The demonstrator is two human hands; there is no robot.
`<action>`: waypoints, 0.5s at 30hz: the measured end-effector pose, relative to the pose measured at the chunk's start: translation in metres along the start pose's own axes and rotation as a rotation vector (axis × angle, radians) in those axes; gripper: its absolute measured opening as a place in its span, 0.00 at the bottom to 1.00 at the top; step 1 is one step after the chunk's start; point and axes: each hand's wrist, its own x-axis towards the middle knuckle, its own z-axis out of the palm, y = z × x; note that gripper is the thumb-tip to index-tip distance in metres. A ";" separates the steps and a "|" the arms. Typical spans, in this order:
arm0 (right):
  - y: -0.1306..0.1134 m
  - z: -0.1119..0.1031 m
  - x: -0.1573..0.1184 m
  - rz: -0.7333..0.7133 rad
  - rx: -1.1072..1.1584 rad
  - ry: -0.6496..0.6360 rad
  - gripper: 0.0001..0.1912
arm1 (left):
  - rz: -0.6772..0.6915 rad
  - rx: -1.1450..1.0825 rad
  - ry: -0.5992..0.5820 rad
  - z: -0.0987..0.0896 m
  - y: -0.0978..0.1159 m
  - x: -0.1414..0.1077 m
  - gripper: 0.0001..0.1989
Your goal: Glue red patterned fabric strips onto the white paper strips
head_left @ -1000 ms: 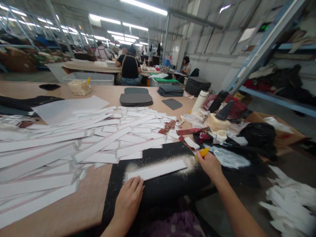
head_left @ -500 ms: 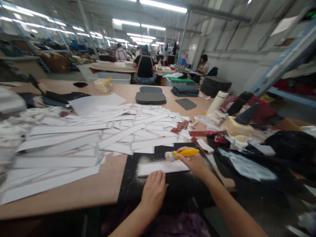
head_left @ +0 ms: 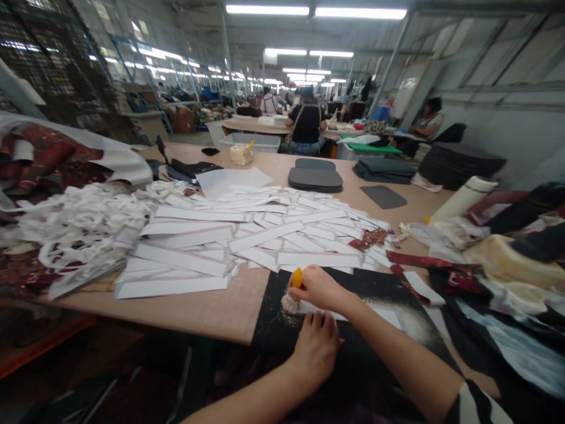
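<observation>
My right hand (head_left: 315, 287) is closed round the yellow handle of a brush (head_left: 297, 277). The brush's pale bristles rest at the left end of a white strip (head_left: 384, 317) that lies on a black mat (head_left: 270, 318). Just below the brush, my left hand (head_left: 318, 341) lies over the near edge of the strip, fingers flat with the tips slightly bent, pressing on it. Both forearms hide part of the strip and mat. Pale specks cover the mat round the strip.
Many white strips (head_left: 189, 235) are spread beyond the mat. White scraps (head_left: 92, 218) are heaped at the left. Grey pads (head_left: 315, 179) and a white bottle (head_left: 463, 199) stand farther back. Dark and red cloth lies at the right. People sit at farther tables.
The view has turned left. My right hand has moved the brush from the strip's middle to its left end, tilting the handle upright. My left hand remains on the strip.
</observation>
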 end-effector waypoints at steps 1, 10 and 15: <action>-0.001 0.000 0.000 0.034 -0.066 0.023 0.08 | 0.004 0.009 0.003 0.000 0.000 0.000 0.16; 0.009 -0.013 -0.009 0.203 -0.246 0.035 0.11 | 0.043 0.011 0.066 0.000 -0.001 -0.001 0.14; 0.041 -0.016 -0.050 0.266 0.018 0.003 0.11 | 0.054 0.050 0.124 -0.002 -0.002 -0.002 0.15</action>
